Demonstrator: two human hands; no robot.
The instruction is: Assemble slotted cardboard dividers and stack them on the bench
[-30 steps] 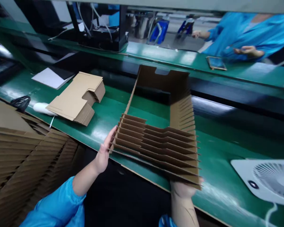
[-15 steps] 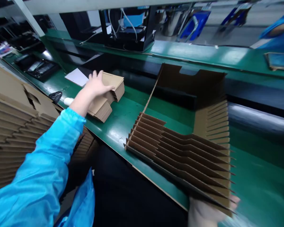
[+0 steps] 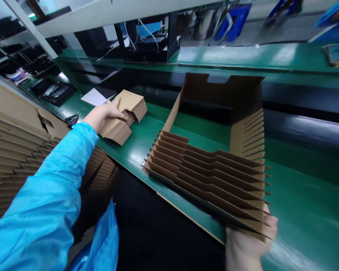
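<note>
My left hand (image 3: 109, 111) lies on top of a stack of flat cardboard partition sheets (image 3: 117, 130), its thumb and forefinger spread around the notch in the stack. Its other fingers are partly hidden. At the near right corner, my right hand (image 3: 252, 239) is closed on a cardboard divider frame (image 3: 234, 141); the frame partly covers its fingers. Several notched partition sheets (image 3: 197, 160) stand parallel across the frame's near half. Its far half has no cross sheets, and rows of slots show along the right wall.
Many slotted cardboard frames (image 3: 19, 135) are piled at the left. A white sheet (image 3: 94, 97) and a black tray (image 3: 55, 92) lie beyond my left hand on the green bench (image 3: 135, 150). Across the raised shelf, another person's blue sleeve (image 3: 332, 17) shows.
My left hand has come down from just above the stack of partition sheets onto it. My right hand keeps its hold on the divider frame. The view has shifted slightly.
</note>
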